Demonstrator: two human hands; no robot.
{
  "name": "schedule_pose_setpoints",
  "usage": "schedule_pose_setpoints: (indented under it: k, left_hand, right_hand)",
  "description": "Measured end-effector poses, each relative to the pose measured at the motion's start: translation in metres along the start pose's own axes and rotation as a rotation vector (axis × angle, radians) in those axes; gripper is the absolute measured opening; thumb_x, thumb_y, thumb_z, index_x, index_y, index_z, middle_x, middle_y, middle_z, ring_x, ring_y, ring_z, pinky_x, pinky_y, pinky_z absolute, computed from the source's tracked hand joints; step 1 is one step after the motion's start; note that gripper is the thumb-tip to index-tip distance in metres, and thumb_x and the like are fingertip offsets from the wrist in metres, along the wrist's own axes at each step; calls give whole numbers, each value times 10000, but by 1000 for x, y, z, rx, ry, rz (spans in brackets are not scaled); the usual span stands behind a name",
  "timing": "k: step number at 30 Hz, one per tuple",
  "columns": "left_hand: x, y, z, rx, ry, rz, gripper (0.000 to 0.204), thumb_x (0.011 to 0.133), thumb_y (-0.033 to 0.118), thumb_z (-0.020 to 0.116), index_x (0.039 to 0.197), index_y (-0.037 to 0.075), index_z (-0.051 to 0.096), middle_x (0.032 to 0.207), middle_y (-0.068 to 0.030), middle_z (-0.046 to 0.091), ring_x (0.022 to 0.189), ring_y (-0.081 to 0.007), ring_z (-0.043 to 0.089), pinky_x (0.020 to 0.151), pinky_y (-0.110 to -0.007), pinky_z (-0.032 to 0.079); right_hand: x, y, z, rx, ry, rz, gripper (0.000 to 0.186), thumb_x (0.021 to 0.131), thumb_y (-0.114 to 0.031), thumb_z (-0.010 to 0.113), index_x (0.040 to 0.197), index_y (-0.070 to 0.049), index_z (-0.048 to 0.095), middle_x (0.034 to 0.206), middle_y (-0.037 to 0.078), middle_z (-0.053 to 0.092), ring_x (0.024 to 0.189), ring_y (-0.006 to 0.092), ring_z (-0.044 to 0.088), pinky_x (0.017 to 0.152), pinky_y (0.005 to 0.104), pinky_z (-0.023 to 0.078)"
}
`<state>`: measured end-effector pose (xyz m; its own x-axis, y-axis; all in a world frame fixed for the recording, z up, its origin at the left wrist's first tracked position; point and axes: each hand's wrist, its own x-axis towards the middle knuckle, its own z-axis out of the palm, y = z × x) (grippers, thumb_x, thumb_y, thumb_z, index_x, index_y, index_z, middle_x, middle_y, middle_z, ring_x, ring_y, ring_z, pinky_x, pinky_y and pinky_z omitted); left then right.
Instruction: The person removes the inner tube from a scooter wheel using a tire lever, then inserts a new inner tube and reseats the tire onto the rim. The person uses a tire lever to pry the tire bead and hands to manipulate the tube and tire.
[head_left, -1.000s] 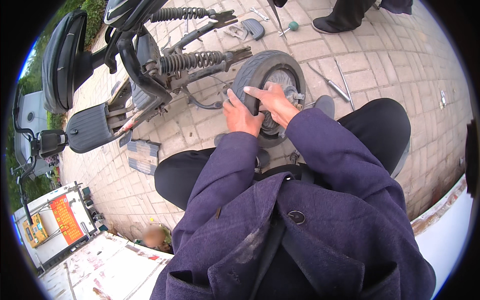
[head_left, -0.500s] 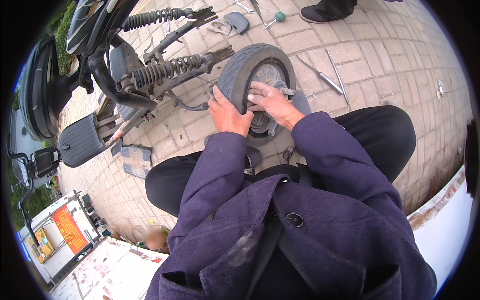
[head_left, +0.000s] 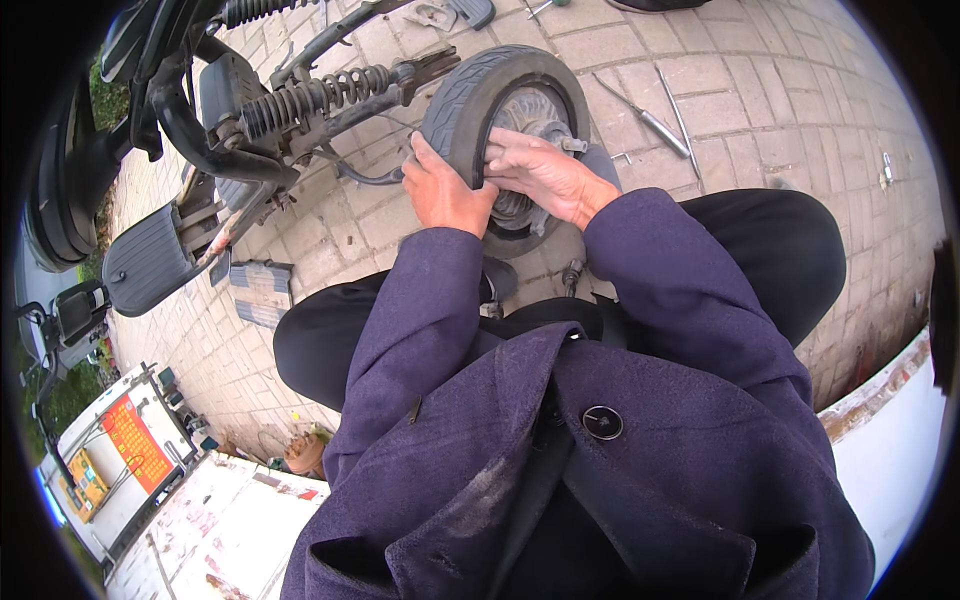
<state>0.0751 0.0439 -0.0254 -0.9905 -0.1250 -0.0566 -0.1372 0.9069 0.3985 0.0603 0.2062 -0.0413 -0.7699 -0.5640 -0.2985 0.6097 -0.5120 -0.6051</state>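
Observation:
A small black scooter wheel stands upright on the paving in front of me, its tyre (head_left: 458,112) worn and dusty and its grey metal hub (head_left: 525,112) facing right. My left hand (head_left: 440,190) wraps round the tyre's near left side, fingers on the tread and thumb toward the sidewall. On the other side, my right hand (head_left: 548,175) reaches in beside the hub. Its fingers lie close together against the tyre's inner edge, and the fingertips are partly hidden there. Both hands are closed on the tyre, close to each other.
At left lies a scooter frame with a coil shock absorber (head_left: 315,100) and a footboard (head_left: 150,262). A screwdriver (head_left: 655,130) and a thin metal rod (head_left: 678,120) rest on bricks right of the wheel. Near my left knee is a ridged grey panel (head_left: 260,292).
The view has shifted, so the wheel and scooter sit higher in the picture. Both hands keep to the tyre's near edge; the right fingers have shifted slightly.

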Motion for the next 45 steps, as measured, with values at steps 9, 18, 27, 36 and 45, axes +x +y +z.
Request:
schedule_pose_setpoints:
  k: [9, 18, 27, 36, 45]
  left_hand:
    - [4, -5, -1, 16, -17, 2, 1207, 644, 198, 903, 1575, -76, 185, 1340, -332, 456, 1239, -475, 491, 1100, -511, 412]
    - [14, -15, 4, 22, -2, -50, 1157, 672, 213, 885, 1578, -52, 215, 1346, -317, 468, 1230, -474, 510, 1086, -498, 441]
    - [16, -23, 4, -24, 8, 5, 1149, 668, 205, 877, 1568, -76, 220, 1361, -318, 460, 1269, -475, 486, 1109, -494, 420]
    - [31, -13, -10, 51, -33, 134, 1023, 702, 186, 844, 1561, -13, 327, 1320, -308, 523, 1219, -475, 542, 1051, -500, 468]
    - [71, -55, 11, 52, -29, 201, 906, 758, 167, 819, 1548, 45, 393, 1369, -290, 532, 1214, -470, 571, 1034, -520, 489]
  right_hand:
    - [8, 13, -1, -60, 218, 57, 388, 920, -181, 612, 1280, -37, 637, 1178, 40, 659, 1134, 185, 581, 1016, 351, 424]
    - [-60, 92, 15, -1445, 136, 282, 821, 889, -204, 718, 1564, 34, 316, 1546, 255, 436, 1433, 380, 436, 1181, 469, 365]
    - [-36, 116, -37, -1986, 22, 23, 494, 784, -150, 781, 1230, -59, 587, 1174, 95, 627, 1174, 296, 590, 989, 426, 479]
    - [-33, 132, -26, -1788, -12, -229, 378, 761, -211, 836, 1012, -73, 590, 956, 110, 674, 942, 304, 663, 829, 406, 490]
    - [-25, 147, -26, -1627, 55, -67, 409, 807, -194, 814, 1094, -52, 559, 1103, 142, 664, 1113, 363, 633, 943, 451, 505]
